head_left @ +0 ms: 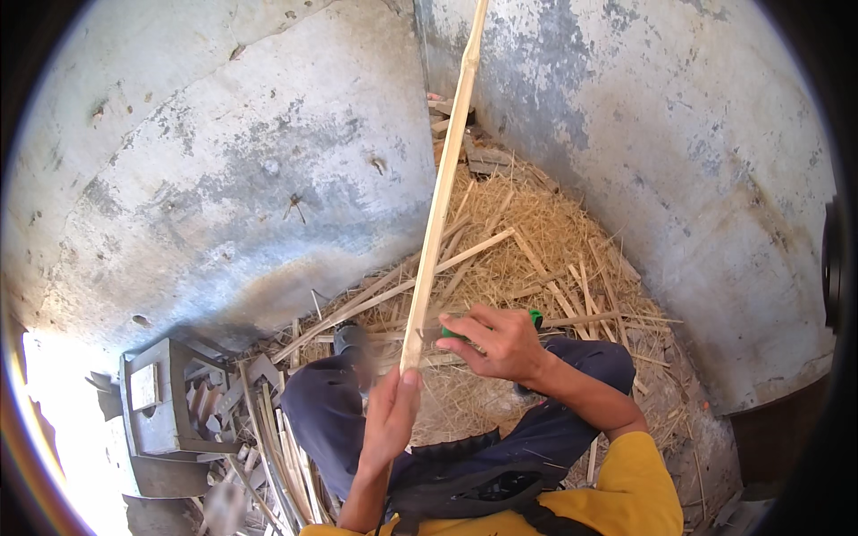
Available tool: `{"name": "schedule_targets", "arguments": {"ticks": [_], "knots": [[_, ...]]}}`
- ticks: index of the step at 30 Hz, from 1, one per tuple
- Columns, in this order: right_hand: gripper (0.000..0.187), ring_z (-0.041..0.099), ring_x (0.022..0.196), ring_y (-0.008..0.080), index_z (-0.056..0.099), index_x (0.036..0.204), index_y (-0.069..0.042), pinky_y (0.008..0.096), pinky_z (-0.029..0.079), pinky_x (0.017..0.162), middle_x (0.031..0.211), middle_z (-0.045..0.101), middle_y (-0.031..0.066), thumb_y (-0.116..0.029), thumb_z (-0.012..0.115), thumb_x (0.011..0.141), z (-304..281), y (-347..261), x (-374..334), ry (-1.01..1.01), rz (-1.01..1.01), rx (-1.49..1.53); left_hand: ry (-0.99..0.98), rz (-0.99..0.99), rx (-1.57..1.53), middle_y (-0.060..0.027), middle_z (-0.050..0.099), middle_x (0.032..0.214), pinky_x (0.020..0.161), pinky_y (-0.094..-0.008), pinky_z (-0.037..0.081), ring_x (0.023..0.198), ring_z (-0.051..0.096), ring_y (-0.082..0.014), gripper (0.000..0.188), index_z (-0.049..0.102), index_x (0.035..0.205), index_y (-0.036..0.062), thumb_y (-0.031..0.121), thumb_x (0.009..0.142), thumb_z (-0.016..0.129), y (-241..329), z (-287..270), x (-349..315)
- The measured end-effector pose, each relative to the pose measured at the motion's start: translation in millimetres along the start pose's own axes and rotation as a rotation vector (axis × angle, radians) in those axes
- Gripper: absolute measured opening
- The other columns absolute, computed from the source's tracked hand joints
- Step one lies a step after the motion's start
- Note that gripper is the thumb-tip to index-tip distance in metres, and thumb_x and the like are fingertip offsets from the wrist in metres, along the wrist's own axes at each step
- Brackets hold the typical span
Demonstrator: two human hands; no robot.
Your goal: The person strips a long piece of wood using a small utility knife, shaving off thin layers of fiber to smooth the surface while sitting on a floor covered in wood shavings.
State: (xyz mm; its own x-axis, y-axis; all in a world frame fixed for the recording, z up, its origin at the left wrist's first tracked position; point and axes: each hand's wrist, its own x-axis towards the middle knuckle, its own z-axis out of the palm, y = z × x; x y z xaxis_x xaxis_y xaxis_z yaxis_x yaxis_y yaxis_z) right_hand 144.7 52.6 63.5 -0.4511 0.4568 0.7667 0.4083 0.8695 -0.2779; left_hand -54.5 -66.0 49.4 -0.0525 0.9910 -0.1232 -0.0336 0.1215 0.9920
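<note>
A long, pale bamboo strip with a node near its upper end slants up and away from me, running out of the top of the view. My left hand is closed around its near end, with the thumb on top. Just right of the strip, my right hand grips a green-handled tool, whose green shows on both sides of the fist. A blurred dark part, likely a blade, lies against or very near the strip's edge; whether it touches I cannot tell.
A heap of straw-coloured shavings with loose strips covers the floor ahead. Peeling grey walls meet in a corner. At left stands a grey stool-like frame, beside a bundle of strips. My bent legs flank the work.
</note>
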Motion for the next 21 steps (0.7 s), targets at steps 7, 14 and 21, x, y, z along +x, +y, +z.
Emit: {"name": "schedule_targets", "arguments": {"ticks": [7, 14, 21], "knots": [[0.032, 0.061, 0.055, 0.0178, 0.078, 0.111, -0.008, 0.0319, 0.046, 0.047, 0.075, 0.066, 0.0033, -0.024, 0.088, 0.085, -1, 4, 2, -0.002, 0.021, 0.011, 0.002, -0.026, -0.024, 0.0088, 0.041, 0.07, 0.055, -0.0246, 0.028, 0.063, 0.035, -0.0019, 0.028, 0.057, 0.098, 0.0047, 0.025, 0.114, 0.048, 2, 1, -6], [0.031, 0.061, 0.055, 0.0181, 0.079, 0.11, -0.007, 0.0323, 0.047, 0.048, 0.075, 0.068, 0.0042, -0.024, 0.087, 0.085, -2, 7, 1, -0.004, 0.032, 0.02, -0.008, -0.007, 0.053, 0.0082, 0.04, 0.069, 0.055, -0.0248, 0.028, 0.062, 0.035, -0.0022, 0.029, 0.056, 0.097, 0.0044, 0.026, 0.114, 0.048, -3, -5, -8], [0.025, 0.073, 0.069, 0.0247, 0.078, 0.107, -0.003, 0.0334, 0.056, 0.059, 0.091, 0.078, 0.0115, -0.02, 0.085, 0.089, -9, 43, 11, 0.119, 0.135, 0.078, -0.066, -0.051, 0.031, 0.0089, 0.041, 0.065, 0.045, -0.021, 0.023, 0.05, 0.031, -0.0006, 0.031, 0.055, 0.1, 0.0092, 0.034, 0.116, 0.046, -23, -7, -24]]}}
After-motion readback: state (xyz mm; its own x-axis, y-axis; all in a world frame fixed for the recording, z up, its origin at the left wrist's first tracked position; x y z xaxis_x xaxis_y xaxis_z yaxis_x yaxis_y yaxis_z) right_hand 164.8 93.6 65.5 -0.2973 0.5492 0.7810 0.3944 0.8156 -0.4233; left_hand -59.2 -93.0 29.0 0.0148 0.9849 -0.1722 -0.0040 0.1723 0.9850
